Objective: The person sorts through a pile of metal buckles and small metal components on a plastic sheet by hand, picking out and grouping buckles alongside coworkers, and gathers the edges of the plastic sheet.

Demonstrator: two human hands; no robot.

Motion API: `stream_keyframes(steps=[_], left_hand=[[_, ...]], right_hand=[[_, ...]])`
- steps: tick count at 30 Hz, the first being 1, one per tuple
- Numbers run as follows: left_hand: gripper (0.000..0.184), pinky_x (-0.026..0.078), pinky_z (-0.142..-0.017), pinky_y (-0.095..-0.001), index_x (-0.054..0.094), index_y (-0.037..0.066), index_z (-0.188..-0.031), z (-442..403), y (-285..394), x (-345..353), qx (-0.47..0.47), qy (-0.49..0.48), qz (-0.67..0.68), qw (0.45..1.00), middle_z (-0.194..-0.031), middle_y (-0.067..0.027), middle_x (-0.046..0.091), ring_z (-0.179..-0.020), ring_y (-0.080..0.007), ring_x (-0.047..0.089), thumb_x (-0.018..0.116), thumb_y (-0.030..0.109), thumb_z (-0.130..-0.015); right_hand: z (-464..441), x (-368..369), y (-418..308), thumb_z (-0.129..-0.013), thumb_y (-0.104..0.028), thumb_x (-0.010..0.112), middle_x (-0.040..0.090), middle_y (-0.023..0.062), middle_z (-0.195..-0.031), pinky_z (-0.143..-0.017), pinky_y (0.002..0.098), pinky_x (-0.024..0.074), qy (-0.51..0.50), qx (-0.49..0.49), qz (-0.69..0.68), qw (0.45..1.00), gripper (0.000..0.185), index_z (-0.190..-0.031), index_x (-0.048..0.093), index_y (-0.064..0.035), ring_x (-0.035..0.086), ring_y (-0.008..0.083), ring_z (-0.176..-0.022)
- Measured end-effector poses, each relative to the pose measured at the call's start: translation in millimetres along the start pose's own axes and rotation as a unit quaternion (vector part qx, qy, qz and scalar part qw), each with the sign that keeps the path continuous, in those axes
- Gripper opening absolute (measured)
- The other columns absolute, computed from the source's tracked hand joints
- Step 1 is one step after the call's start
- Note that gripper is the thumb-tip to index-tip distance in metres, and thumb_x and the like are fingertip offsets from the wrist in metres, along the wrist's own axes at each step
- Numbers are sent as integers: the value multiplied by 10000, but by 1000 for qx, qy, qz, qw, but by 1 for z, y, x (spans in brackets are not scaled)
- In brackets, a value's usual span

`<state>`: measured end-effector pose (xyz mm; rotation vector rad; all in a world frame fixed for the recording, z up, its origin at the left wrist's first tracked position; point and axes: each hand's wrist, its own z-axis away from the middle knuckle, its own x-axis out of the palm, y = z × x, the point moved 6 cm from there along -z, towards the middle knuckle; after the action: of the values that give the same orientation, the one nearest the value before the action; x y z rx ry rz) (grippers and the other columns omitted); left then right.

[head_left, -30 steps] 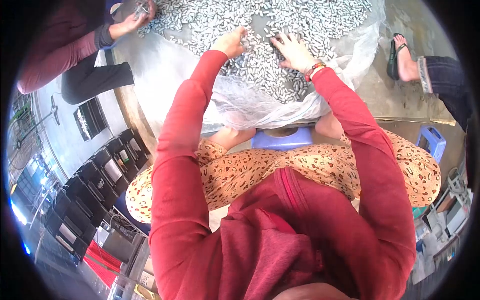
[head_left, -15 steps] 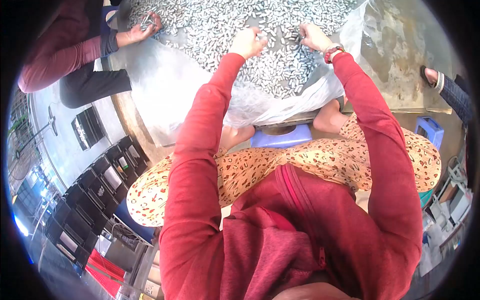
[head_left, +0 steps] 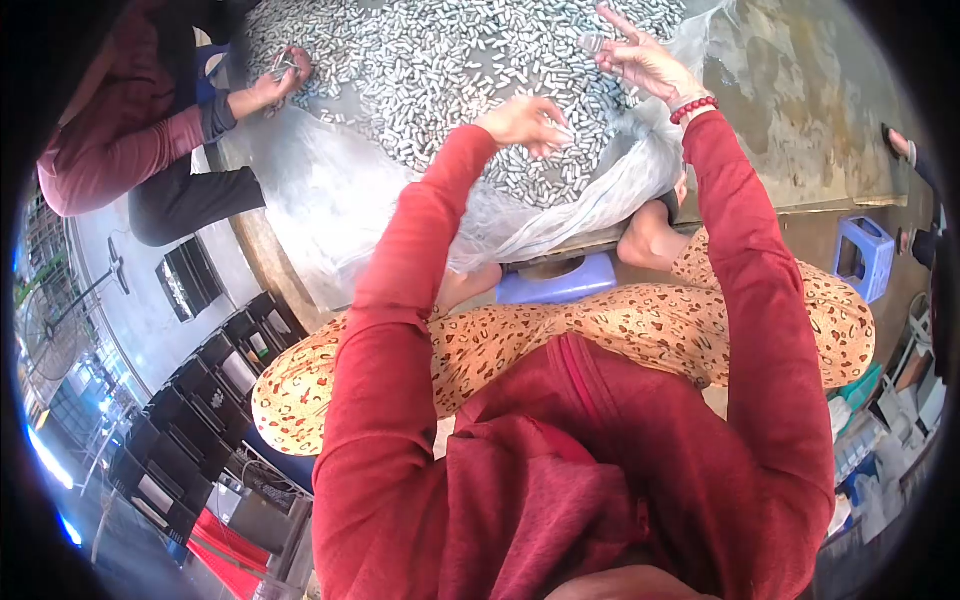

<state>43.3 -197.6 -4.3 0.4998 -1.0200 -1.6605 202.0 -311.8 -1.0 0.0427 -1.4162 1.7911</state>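
A thick layer of small silver cylinders (head_left: 430,60) covers the sheet in front of me. My left hand (head_left: 525,124) is over the near part of the layer, fingers curled, with a pale cylinder at the fingertips. Farther up, near the right side, my right hand (head_left: 645,65) has one finger stretched out. A small clump of silver pieces (head_left: 592,43) shows at its other fingertips, somewhat blurred. A red bead bracelet (head_left: 694,109) circles the right wrist.
At left, another person's hand (head_left: 283,76) holds several cylinders. Translucent plastic sheeting (head_left: 330,190) drapes over the near edge. A blue stool (head_left: 560,280) is below my legs; another blue stool (head_left: 866,258) stands at right. Black bins (head_left: 205,380) line the lower left.
My left hand has moved down and right, toward the near part of the layer. My right hand has risen and turned, one finger now extended. The other person's hand has shifted slightly.
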Motion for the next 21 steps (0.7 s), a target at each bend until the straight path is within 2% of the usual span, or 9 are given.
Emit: stream_keyframes(steps=[2, 3, 6, 7, 11, 16, 18, 20, 21], left_hand=[[280, 456, -472, -202, 617, -5, -889, -17, -24, 28, -85, 1, 11, 996, -687, -39, 594, -533, -91, 548, 684, 237, -766], [284, 451, -462, -205, 629, -2, -843, -29, -43, 42, -104, -3, 19, 994, -649, -19, 575, -516, -81, 534, 700, 255, -749], [277, 466, -468, -231, 638, 11, -926, -50, -82, 79, -136, -66, 64, 986, -671, -38, 605, -513, -92, 542, 701, 208, -743], [273, 480, -483, -240, 647, 27, -956, -54, -77, 72, -103, -51, 24, 993, -720, -66, 635, -531, -106, 564, 701, 183, -738], [246, 497, -484, -227, 658, 10, -908, -74, -75, -45, -52, 216, 55, 973, -713, -71, 641, -560, -112, 596, 706, 186, -743], [398, 509, -768, -239, 503, -58, -1123, -7, -25, -142, 40, 268, 172, 947, -1006, -102, 582, -871, -161, 588, 641, 124, -796], [458, 474, -623, -174, 423, -25, -1229, 10, -21, -165, 62, 231, 201, 950, -927, -67, 575, -731, -98, 551, 598, 96, -823], [488, 408, -495, -131, 393, -3, -1262, 40, 9, -160, 97, 233, 220, 942, -891, -59, 567, -655, -62, 518, 590, 76, -822], [526, 411, -485, -153, 360, 1, -1279, 42, 4, -166, 104, 228, 238, 939, -924, -93, 582, -663, -92, 539, 595, 69, -814]], right_hand=[[-1, 6, 3, -790, -6, 541, 524, 134, -1146, -818, 278, 453, -26, 73, -40, 996, 673, -1372, 276, -215, 555, 118, -844], [3, 5, 10, -790, -80, 565, 572, 102, -1087, -794, 261, 450, 12, 82, 11, 997, 572, -1321, 387, -198, 552, 109, -860], [-12, -6, 31, -770, -161, 606, 570, 109, -1092, -793, 289, 446, 76, 31, 425, 901, 563, -1301, 417, -177, 556, 141, -886], [-14, -1, 32, -718, -138, 619, 596, 167, -1043, -843, 328, 436, 98, -25, 490, 866, 549, -1247, 473, -133, 571, 258, -954], [-27, 13, 36, -703, -129, 597, 566, 219, -1078, -877, 366, 425, 108, -22, 608, 786, 532, -1223, 491, -126, 548, 311, -1016], [-35, 20, 21, -665, -70, 568, 619, 183, -955, -722, 373, 488, 25, 163, 656, 737, 386, -1049, 605, -81, 612, 255, -842], [-37, 28, 15, -672, -73, 562, 628, 174, -922, -645, 365, 505, -107, 301, 671, 669, 344, -1012, 613, -60, 622, 247, -781], [-47, 32, -7, -691, -102, 582, 625, 180, -918, -563, 349, 503, -21, 208, 624, 753, 297, -979, 606, -32, 624, 249, -734], [-67, 12, 0, -707, -144, 609, 612, 187, -906, -626, 357, 504, 59, -6, 593, 803, 302, -981, 590, -17, 611, 288, -782]])
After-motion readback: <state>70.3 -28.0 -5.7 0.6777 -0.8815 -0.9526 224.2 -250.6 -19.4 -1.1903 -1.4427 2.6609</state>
